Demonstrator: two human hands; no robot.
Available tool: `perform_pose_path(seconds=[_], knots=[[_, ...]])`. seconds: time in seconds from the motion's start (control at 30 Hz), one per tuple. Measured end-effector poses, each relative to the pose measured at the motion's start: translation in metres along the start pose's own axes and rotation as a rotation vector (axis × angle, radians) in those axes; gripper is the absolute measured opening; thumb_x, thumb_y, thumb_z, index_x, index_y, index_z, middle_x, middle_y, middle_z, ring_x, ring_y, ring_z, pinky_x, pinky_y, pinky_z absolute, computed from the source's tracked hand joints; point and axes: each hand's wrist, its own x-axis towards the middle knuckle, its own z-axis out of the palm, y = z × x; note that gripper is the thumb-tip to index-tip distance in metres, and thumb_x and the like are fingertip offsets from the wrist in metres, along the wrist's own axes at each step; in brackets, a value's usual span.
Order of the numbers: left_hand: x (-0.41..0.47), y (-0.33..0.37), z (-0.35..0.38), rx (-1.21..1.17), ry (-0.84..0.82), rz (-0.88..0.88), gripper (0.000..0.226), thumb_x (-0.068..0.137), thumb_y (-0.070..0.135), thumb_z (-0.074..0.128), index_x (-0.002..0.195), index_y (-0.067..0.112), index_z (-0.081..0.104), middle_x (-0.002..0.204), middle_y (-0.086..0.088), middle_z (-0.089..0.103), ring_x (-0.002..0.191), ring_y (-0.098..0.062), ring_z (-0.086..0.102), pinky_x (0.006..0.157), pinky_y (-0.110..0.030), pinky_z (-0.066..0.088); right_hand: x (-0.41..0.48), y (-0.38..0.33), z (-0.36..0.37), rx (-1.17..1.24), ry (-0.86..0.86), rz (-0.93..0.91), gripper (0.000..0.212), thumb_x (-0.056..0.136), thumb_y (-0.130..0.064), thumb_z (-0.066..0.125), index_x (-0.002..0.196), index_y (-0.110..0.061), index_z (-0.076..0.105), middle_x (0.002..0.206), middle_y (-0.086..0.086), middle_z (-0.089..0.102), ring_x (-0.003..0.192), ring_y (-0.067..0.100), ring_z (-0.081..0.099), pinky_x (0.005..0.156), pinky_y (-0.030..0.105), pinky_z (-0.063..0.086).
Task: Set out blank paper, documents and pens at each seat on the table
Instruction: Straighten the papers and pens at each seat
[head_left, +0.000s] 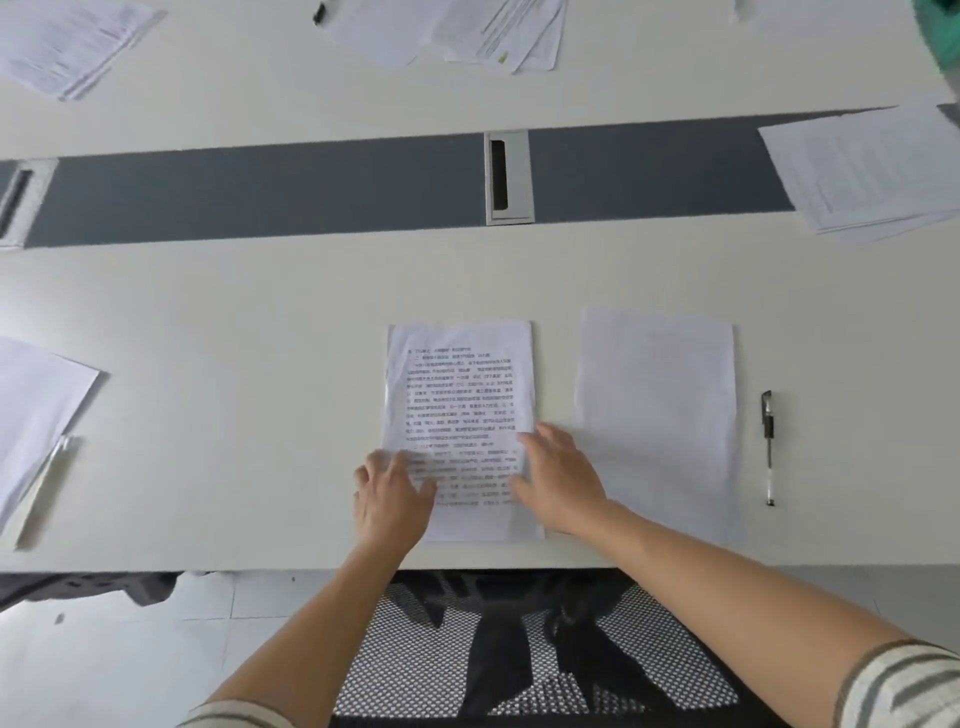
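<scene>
Person is at the near edge of the white table (234, 322), both hands down on the printed document (460, 384). The document lies flat, portrait, text up, squared to the table edge, dead ahead of them.

Left hand (392, 493): on the page's lower-left edge, about 7 o'clock of the sheet. Palm down, fingers straight and spread, pressing, gripping nothing. Fingertips a bit motion-blurred.

Right hand (558, 478): on the lower-right edge, about 4 o'clock of the sheet. Fingers extended and flat, nothing pinched. The heel of the hand sits over the bare gap between the two sheets.

Blank sheet (657, 405): 3 o'clock of the document, near, parallel, narrow gap, not touching.

Pen (768, 447): 3 o'clock of the blank sheet, just beside it and apart from it, parallel to its long edge. Black cap at the far end, clear barrel toward the person.

Rest:
- Grey strip (260, 187) crosses the table at 12 o'clock, with a cable port (509, 176) set in it straight ahead.
- Paper stack (872, 166) at 2 o'clock, overlapping the strip's right end.
- Loose printed papers (467, 31) on the far side at 12 o'clock, overlapping each other. A black marker (320, 13) is at their left, cut by the frame edge.
- Printed pile (67, 41) at 11 o'clock.
- Tilted sheet (36, 410) at 9 o'clock, with a pale pen (44, 488) by its lower corner; too blurred to say if they touch.
- Mesh chair back (519, 649) at 6 o'clock, below the table edge, between the forearms.
- Striped sleeve (904, 686) on the right arm.
</scene>
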Motion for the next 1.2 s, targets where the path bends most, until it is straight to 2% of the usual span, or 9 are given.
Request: perform_pose_path(seconds=[0.13,0.3,0.4,0.5,0.63,0.7,0.8,0.93,1.2], knots=[[0.017,0.000,-0.013,-0.033,-0.007,0.013,0.048,0.093,0.032,0.053,0.134,0.007,0.046,0.135,-0.011,0.044,0.123,-0.028,0.041,0.100,-0.041,0.043,0.028,-0.016,-0.018,0.520,0.155,0.404,0.056,0.089,-0.032,0.063,0.134,-0.007,0.041,0.130,0.010,0.049,0.114,0.028,0.051,0.083,0.028,0.039],[0.007,0.006,-0.004,0.070,-0.088,0.120,0.044,0.091,0.030,0.055,0.126,0.005,0.051,0.138,-0.008,0.035,0.125,-0.025,0.035,0.103,-0.034,0.044,0.054,-0.022,-0.014,0.955,0.062,0.564,0.028,0.081,-0.020,0.073,0.105,-0.012,0.062,0.113,0.007,0.069,0.099,0.026,0.066,0.092,0.038,0.054],[0.012,-0.001,-0.014,-0.046,-0.088,0.101,0.057,0.089,0.029,0.060,0.139,0.009,0.041,0.142,-0.008,0.036,0.129,-0.025,0.036,0.105,-0.036,0.041,0.050,-0.027,-0.025,0.874,0.056,0.392,0.019,0.086,-0.013,0.068,0.105,-0.010,0.069,0.113,0.008,0.072,0.096,0.024,0.068,0.089,0.034,0.055],[0.024,-0.002,-0.052,-0.533,-0.128,-0.006,0.087,0.079,0.024,0.076,0.149,0.017,0.025,0.149,-0.008,0.037,0.135,-0.027,0.039,0.109,-0.045,0.039,0.026,-0.038,-0.050,0.805,0.148,0.139,0.018,0.091,-0.017,0.067,0.102,-0.004,0.073,0.108,0.011,0.074,0.098,0.026,0.071,0.092,0.042,0.055],[0.026,0.011,-0.126,-1.156,-0.227,0.278,0.055,0.066,-0.001,0.079,0.117,0.009,0.063,0.114,-0.006,0.072,0.107,-0.023,0.067,0.090,-0.036,0.056,-0.009,-0.050,-0.086,0.845,0.277,-0.078,0.027,0.091,-0.019,0.067,0.099,0.007,0.070,0.105,0.024,0.072,0.099,0.033,0.069,0.084,0.039,0.054],[0.021,0.019,-0.145,-1.187,-0.226,0.360,0.044,0.068,-0.004,0.076,0.108,0.010,0.067,0.107,-0.005,0.074,0.101,-0.019,0.069,0.085,-0.029,0.056,-0.014,-0.052,-0.093,0.857,0.303,-0.141,0.027,0.089,-0.022,0.069,0.099,0.002,0.070,0.103,0.028,0.069,0.095,0.040,0.065,0.078,0.039,0.051],[0.018,0.020,-0.140,-1.117,-0.202,0.358,0.040,0.071,-0.001,0.074,0.106,0.018,0.067,0.107,-0.006,0.072,0.103,-0.020,0.068,0.087,-0.032,0.056,-0.012,-0.046,-0.085,0.898,0.279,-0.159,0.031,0.084,-0.024,0.074,0.114,-0.019,0.069,0.111,0.003,0.073,0.106,0.019,0.068,0.094,0.040,0.053],[0.021,0.019,-0.115,-0.981,-0.211,0.294,0.038,0.080,-0.001,0.070,0.096,0.034,0.067,0.107,-0.003,0.071,0.107,-0.024,0.065,0.097,-0.044,0.051,0.000,-0.031,-0.061,0.886,0.248,-0.056,0.029,0.085,-0.017,0.074,0.106,-0.035,0.066,0.113,-0.009,0.071,0.107,0.007,0.065,0.099,0.038,0.051],[0.022,0.014,-0.103,-0.839,-0.137,0.106,0.013,0.091,0.010,0.060,0.101,0.012,0.067,0.101,-0.004,0.073,0.090,-0.023,0.071,0.076,-0.037,0.059,0.021,-0.031,-0.040,0.806,0.225,0.178,0.026,0.085,-0.024,0.074,0.109,-0.014,0.072,0.107,0.001,0.074,0.099,0.019,0.070,0.091,0.035,0.055]])
